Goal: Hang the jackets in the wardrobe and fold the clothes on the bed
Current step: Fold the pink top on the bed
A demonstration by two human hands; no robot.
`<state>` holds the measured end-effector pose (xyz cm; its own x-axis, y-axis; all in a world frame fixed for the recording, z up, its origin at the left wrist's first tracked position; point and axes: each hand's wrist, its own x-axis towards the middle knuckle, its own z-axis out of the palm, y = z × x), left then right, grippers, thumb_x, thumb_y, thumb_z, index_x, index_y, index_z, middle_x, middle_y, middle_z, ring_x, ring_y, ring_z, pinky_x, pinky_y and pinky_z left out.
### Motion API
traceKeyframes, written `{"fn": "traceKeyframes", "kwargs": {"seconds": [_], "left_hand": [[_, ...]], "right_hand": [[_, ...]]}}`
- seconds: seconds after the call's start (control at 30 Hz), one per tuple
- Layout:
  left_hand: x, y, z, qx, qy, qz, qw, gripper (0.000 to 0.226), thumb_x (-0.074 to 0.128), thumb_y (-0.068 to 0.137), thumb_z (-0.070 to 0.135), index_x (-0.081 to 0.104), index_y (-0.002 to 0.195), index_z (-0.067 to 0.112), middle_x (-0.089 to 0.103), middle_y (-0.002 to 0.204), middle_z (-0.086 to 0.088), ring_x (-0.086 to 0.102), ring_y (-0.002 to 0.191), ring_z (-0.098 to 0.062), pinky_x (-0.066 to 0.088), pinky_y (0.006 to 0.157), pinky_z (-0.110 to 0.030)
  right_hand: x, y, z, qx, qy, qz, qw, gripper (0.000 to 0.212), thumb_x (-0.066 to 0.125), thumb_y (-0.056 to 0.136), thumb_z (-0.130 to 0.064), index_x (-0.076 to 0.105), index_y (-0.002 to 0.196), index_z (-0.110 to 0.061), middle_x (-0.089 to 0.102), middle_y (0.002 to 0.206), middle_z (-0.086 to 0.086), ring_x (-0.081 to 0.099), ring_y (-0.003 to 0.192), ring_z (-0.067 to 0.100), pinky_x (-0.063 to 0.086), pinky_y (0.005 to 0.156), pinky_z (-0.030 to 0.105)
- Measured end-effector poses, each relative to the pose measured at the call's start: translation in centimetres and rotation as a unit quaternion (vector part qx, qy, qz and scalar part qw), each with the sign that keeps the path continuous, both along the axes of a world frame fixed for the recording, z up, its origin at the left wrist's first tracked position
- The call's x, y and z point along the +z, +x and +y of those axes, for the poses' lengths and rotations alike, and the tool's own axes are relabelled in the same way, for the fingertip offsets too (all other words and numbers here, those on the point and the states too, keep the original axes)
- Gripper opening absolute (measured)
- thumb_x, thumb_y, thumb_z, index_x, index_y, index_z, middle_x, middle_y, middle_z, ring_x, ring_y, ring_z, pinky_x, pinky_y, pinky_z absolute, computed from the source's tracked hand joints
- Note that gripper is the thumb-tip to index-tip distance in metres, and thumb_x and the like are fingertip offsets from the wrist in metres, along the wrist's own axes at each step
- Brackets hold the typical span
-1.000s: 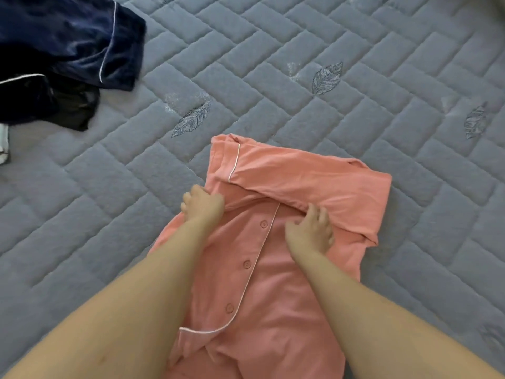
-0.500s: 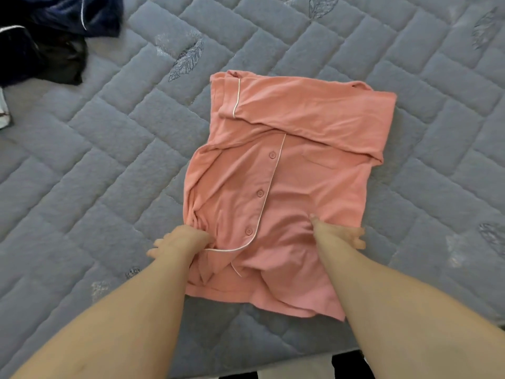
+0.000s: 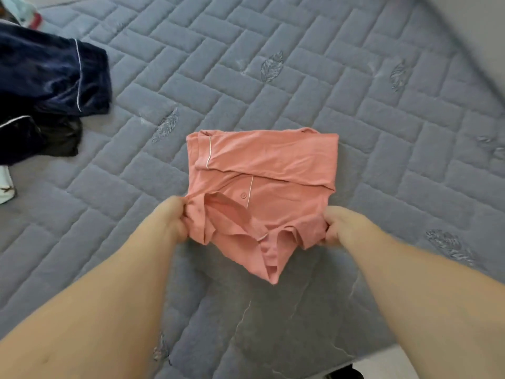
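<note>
A salmon-pink pyjama shirt with white piping and buttons lies partly folded in the middle of the grey quilted bed. Its top part is folded down in a flat band. My left hand grips the shirt's lower left corner. My right hand grips the lower right corner. Both hold the bottom hem lifted off the bed and drawn toward the folded band, and the middle of the hem sags between them.
A heap of dark navy velvet clothes with white piping lies at the left edge, with a black garment under it. A white item peeks in at far left. The bed's near edge runs bottom right.
My hands went from the shirt's middle down to its bottom corners, took hold of them, and have lifted the lower part up toward the folded top.
</note>
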<state>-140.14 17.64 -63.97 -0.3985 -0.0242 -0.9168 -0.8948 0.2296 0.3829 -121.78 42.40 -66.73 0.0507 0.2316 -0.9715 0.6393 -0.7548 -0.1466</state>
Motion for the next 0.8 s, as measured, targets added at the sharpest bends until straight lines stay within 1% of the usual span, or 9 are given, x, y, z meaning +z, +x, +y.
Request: {"fn": "traceKeyframes", "kwargs": {"seconds": [0.1, 0.17, 0.2, 0.27, 0.3, 0.4, 0.53, 0.67, 0.8], "left_hand": [[0.5, -5.2, 3.5, 0.108, 0.057, 0.038, 0.992, 0.027, 0.037, 0.099, 0.016, 0.051, 0.076, 0.011, 0.053, 0.08, -0.003, 0.054, 0.074, -0.019, 0.05, 0.08, -0.035], [0.1, -7.6, 6.0, 0.146, 0.096, 0.084, 0.981, 0.02, 0.045, 0.094, 0.023, 0.059, 0.098, 0.01, 0.065, 0.097, -0.005, 0.065, 0.087, -0.021, 0.053, 0.079, -0.034], [-0.6, -8.4, 7.1, 0.12, 0.084, 0.111, 0.983, 0.031, 0.051, 0.09, 0.025, 0.056, 0.116, 0.009, 0.065, 0.113, -0.009, 0.065, 0.103, -0.026, 0.052, 0.086, -0.038], [-3.0, -9.2, 8.6, 0.068, -0.027, 0.172, 0.982, 0.065, 0.058, 0.081, 0.022, 0.035, 0.141, 0.016, 0.051, 0.137, -0.014, 0.053, 0.122, -0.035, 0.045, 0.099, -0.047], [-4.3, -9.1, 9.1, 0.018, -0.098, 0.204, 0.974, 0.073, 0.058, 0.078, 0.021, 0.027, 0.144, 0.018, 0.044, 0.142, -0.015, 0.046, 0.127, -0.036, 0.04, 0.105, -0.049], [-7.7, -8.7, 10.3, -0.181, -0.275, 0.238, 0.914, 0.076, 0.055, 0.08, 0.028, 0.022, 0.148, 0.019, 0.029, 0.152, -0.013, 0.026, 0.139, -0.033, 0.022, 0.115, -0.046], [-11.0, -10.6, 10.7, -0.224, -0.326, 0.254, 0.883, 0.078, 0.051, 0.082, 0.039, 0.022, 0.15, 0.015, 0.025, 0.155, -0.012, 0.021, 0.143, -0.032, 0.017, 0.115, -0.048], [-12.8, -12.7, 8.9, -0.255, -0.344, 0.232, 0.873, 0.074, 0.051, 0.083, 0.047, 0.034, 0.143, 0.006, 0.038, 0.147, -0.021, 0.036, 0.134, -0.041, 0.031, 0.111, -0.048], [-13.0, -12.6, 6.4, -0.312, -0.383, 0.232, 0.838, 0.074, 0.043, 0.076, 0.063, 0.04, 0.136, 0.021, 0.036, 0.14, -0.021, 0.03, 0.132, -0.039, 0.026, 0.109, -0.052]], "right_hand": [[1.0, -4.1, 6.2, -0.069, 0.114, 0.089, 0.987, 0.027, 0.041, 0.1, -0.01, 0.049, 0.075, -0.006, 0.065, 0.061, 0.007, 0.053, 0.032, 0.016, 0.041, 0.028, 0.022], [1.0, -6.7, 9.6, -0.172, 0.151, 0.155, 0.961, 0.027, 0.032, 0.103, -0.012, 0.055, 0.092, -0.004, 0.062, 0.095, 0.008, 0.063, 0.062, 0.017, 0.052, 0.039, 0.029], [0.9, -7.7, 10.6, -0.214, 0.159, 0.171, 0.948, 0.032, 0.028, 0.104, -0.014, 0.058, 0.109, -0.006, 0.06, 0.108, 0.009, 0.065, 0.083, 0.022, 0.058, 0.056, 0.037], [0.1, -9.7, 11.8, -0.169, 0.182, 0.185, 0.951, 0.04, 0.025, 0.103, -0.017, 0.05, 0.134, -0.011, 0.055, 0.129, 0.011, 0.057, 0.118, 0.03, 0.049, 0.093, 0.046], [-0.8, -10.5, 11.8, -0.11, 0.2, 0.17, 0.959, 0.04, 0.029, 0.102, -0.017, 0.046, 0.138, -0.01, 0.053, 0.134, 0.011, 0.052, 0.124, 0.03, 0.043, 0.1, 0.043], [-4.8, -11.6, 10.8, 0.009, 0.295, 0.059, 0.954, 0.051, 0.056, 0.092, -0.014, 0.042, 0.139, -0.004, 0.052, 0.138, 0.017, 0.054, 0.123, 0.03, 0.045, 0.101, 0.038], [-9.3, -11.4, 10.0, 0.15, 0.326, -0.055, 0.932, 0.075, 0.068, 0.081, -0.031, 0.034, 0.143, -0.006, 0.037, 0.144, 0.017, 0.043, 0.13, 0.034, 0.038, 0.109, 0.041], [-11.3, -10.7, 9.6, 0.237, 0.374, -0.059, 0.895, 0.05, 0.054, 0.092, -0.015, 0.034, 0.135, -0.002, 0.045, 0.139, 0.022, 0.049, 0.124, 0.039, 0.041, 0.095, 0.038], [-10.4, -8.7, 9.8, 0.277, 0.39, -0.041, 0.877, 0.038, 0.045, 0.1, -0.026, 0.044, 0.127, 0.0, 0.053, 0.131, 0.025, 0.052, 0.12, 0.04, 0.041, 0.091, 0.038]]}}
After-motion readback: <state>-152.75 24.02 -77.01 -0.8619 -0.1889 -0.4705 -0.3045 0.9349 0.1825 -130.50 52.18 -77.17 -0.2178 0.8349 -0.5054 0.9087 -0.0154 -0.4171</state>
